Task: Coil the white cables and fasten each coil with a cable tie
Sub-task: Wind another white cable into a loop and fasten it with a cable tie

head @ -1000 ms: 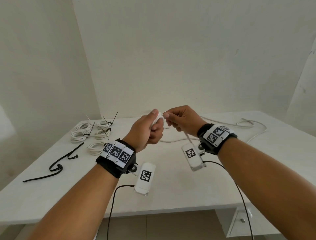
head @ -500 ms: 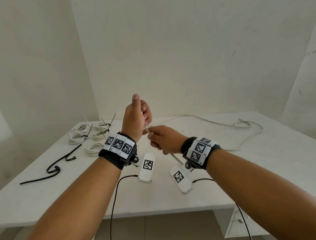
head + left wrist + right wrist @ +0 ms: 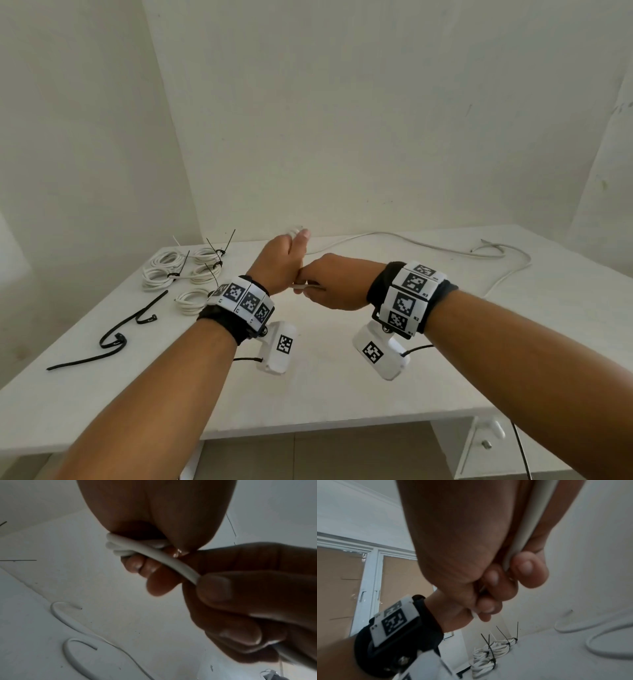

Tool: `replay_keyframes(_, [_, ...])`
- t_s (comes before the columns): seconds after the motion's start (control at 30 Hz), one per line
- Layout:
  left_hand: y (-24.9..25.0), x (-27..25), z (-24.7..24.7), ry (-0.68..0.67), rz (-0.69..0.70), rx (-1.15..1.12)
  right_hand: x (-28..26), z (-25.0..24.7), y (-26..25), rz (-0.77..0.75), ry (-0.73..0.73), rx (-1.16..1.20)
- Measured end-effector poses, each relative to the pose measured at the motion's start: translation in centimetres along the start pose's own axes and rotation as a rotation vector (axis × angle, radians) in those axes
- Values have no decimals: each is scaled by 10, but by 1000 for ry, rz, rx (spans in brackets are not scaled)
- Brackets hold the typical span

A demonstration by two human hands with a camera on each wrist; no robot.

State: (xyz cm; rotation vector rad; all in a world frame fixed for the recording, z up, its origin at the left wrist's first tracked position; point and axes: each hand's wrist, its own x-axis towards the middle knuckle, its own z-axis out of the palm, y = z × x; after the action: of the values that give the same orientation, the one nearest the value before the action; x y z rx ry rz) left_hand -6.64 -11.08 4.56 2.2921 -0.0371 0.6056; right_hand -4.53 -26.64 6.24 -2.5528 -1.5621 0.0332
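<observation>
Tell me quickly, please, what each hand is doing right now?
Left hand: closed, gripping the coiled turns of the white cable.
Right hand: closed, pinching the same cable's free run.

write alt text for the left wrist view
Left hand grips a small bundle of white cable loops while the right hand pinches the strand leading off it. Below, more loose cable curves across the white table.

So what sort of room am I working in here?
Probably a bare spare room or small office used as a workstation: a plain white table in a corner of blank walls, a drawer unit beneath, and papered-over window panes.
</observation>
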Motion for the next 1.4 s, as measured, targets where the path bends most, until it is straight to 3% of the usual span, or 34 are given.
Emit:
replay_keyframes(0.17, [-2,-13,-1,-332,-94,-6,-10,-24,7,-68,42,-82])
replay_keyframes(0.33, [-10,-24,4,-504,-172,-386,-15,-35,32,-67,248,220])
replay_keyframes(0.57, [-3,-24,0,-540,-89,-813,-9,-10,50,-152,598,556])
replay_keyframes(0.77, [-1,-22,-1,-567,-82,-1028,-5,19,40,-61,781,728])
replay_keyframes(0.93, [1,-18,0,-547,-43,-1144,-3,30,30,-57,685,750])
replay_keyframes(1.17, [10,-19,1,-469,-11,-977,-10,22,26,-56,704,720])
replay_keyframes(1.3, [18,-20,-15,-567,-80,-943,-9,31,19,-56,759,750])
replay_keyframes(1.4, [23,-20,-23,-456,-178,-808,-4,34,13,-63,784,777])
